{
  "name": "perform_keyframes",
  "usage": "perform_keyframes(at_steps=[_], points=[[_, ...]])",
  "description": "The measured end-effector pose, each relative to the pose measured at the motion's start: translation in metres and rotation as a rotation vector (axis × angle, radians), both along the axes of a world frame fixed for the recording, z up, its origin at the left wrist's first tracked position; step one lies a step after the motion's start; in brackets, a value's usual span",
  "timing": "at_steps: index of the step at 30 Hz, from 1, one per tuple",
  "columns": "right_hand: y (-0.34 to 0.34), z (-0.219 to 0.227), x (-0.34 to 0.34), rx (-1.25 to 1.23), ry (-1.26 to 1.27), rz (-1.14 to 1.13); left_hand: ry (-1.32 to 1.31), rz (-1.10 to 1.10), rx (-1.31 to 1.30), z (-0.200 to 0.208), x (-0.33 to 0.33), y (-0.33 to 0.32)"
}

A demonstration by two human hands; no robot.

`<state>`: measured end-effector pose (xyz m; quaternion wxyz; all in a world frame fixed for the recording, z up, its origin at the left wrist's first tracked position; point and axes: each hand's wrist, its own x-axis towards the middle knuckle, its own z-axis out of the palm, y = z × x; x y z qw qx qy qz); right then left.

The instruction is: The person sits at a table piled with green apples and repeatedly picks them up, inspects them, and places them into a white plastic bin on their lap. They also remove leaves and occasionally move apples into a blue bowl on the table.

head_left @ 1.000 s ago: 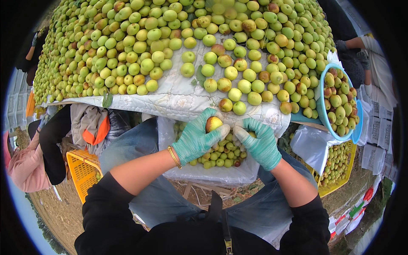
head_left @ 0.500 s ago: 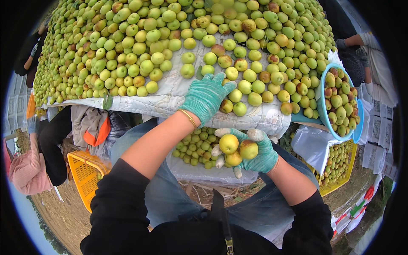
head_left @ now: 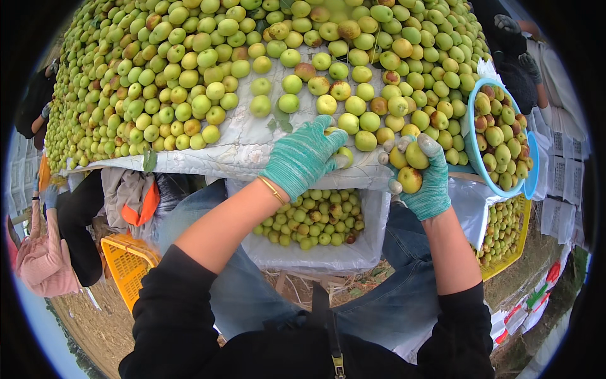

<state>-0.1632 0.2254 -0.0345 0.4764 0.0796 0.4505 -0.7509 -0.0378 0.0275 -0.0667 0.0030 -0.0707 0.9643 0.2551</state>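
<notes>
My left hand (head_left: 303, 155), in a teal knitted glove, is at the quilt's front edge. Its fingers curl over a small round yellow-green fruit (head_left: 344, 154), and part of another shows under the fingertips. To its right, my right hand (head_left: 426, 174) wears a teal glove with pale, soiled fingertips. It holds several such fruit (head_left: 409, 180), some with brownish patches, between thumb and fingers. Beneath both hands, a crate (head_left: 376, 218) lined with clear plastic sits between my knees, partly filled with smaller-looking green fruit (head_left: 312, 221).
A large fruit pile (head_left: 189, 69) covers the floral quilt (head_left: 233, 148). On the right stand a blue basin (head_left: 475, 142) of browner fruit and a yellow crate (head_left: 519, 243) with fruit. An orange crate (head_left: 129, 268) is at left. Other people sit at both sides.
My right hand has moved up and right from above the lined crate to the quilt's edge, still holding fruit. My left hand has shifted slightly down, its fingers now around fruit.
</notes>
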Motion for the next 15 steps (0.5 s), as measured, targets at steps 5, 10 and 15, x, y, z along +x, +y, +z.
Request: perform_keyframes(at_steps=[5,10,15], points=[[-0.020,-0.012,0.000,0.864,1.763,0.418,-0.182,-0.102,-0.128,-0.008,-0.016,0.017],[-0.040,-0.027,0.019,1.195,1.985,0.800,-0.211,-0.092,0.045,-0.005,-0.016,0.002],[-0.044,0.000,0.019,1.172,1.831,0.889,-0.227,-0.200,0.230,0.017,0.009,-0.020]])
